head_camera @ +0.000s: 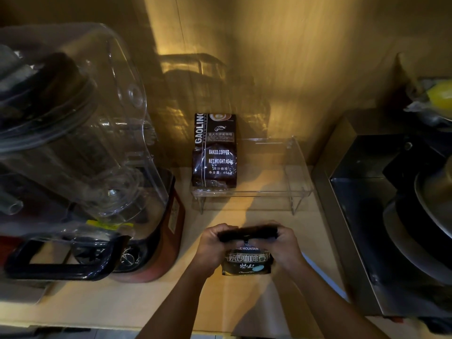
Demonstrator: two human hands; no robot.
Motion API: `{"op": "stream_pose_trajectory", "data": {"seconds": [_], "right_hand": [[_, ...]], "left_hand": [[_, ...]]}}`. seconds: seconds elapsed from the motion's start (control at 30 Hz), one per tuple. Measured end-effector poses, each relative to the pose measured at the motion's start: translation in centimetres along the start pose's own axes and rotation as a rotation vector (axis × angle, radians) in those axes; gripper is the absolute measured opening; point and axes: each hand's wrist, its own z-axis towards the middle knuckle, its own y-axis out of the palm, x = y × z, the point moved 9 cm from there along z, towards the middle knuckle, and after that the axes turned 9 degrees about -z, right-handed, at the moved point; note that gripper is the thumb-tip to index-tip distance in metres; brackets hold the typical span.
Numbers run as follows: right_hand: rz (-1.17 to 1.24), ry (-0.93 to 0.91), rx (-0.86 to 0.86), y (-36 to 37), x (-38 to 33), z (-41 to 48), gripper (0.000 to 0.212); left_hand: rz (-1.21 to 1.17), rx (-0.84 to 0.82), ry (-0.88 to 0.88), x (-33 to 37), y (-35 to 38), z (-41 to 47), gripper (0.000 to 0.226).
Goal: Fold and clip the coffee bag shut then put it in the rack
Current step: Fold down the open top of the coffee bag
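We hold the small dark printed coffee bag (247,261) near the tabletop's (122,302) front edge, left hand (215,248) and right hand (283,248) fingers pinching its folded top; the clear acrylic rack (281,189) stands behind.

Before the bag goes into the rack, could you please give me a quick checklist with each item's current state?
1. Both hands, left and right, hold the Blue Mountain bag: ok.
2. Top folded over: ok.
3. Clip on the fold: cannot tell.
4. Free space in the clear rack beside the Gaoling bag: ok.
5. Path from bag to rack open: ok.
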Motion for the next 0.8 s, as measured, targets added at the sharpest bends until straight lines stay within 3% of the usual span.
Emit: {"op": "stream_pose_trajectory", "data": {"seconds": [0.07,0.13,0.3,0.5,0.63,0.8], "right_hand": [[0.032,-0.080,-0.012,-0.2,-1.3,-0.1,0.022],[0.091,-0.043,-0.055,-0.1,-1.7,-0.1,0.024],[0.078,0.068,-0.049,-0.4,-1.1,-0.4,0.010],[0.138,0.148,-0.029,-0.2,-1.1,-0.5,0.018],[0.103,0.096,-0.037,0.1,-2.4,-0.6,0.015],[0.212,0.081,0.044,-0.4,-3.0,-0.7,0.014]], "left_hand": [[-0.069,0.007,-0.030,0.1,0.2,0.1,0.021],[-0.078,0.017,-0.025,0.4,0.1,0.2,0.025],[0.035,0.026,0.011,0.7,-0.5,-0.2,0.009],[0.104,-0.022,-0.001,1.6,-0.1,-0.2,0.018],[0.167,-0.012,0.028,2.5,0.6,0.0,0.007],[0.019,0.087,0.014,3.6,0.7,0.0,0.007]]}}
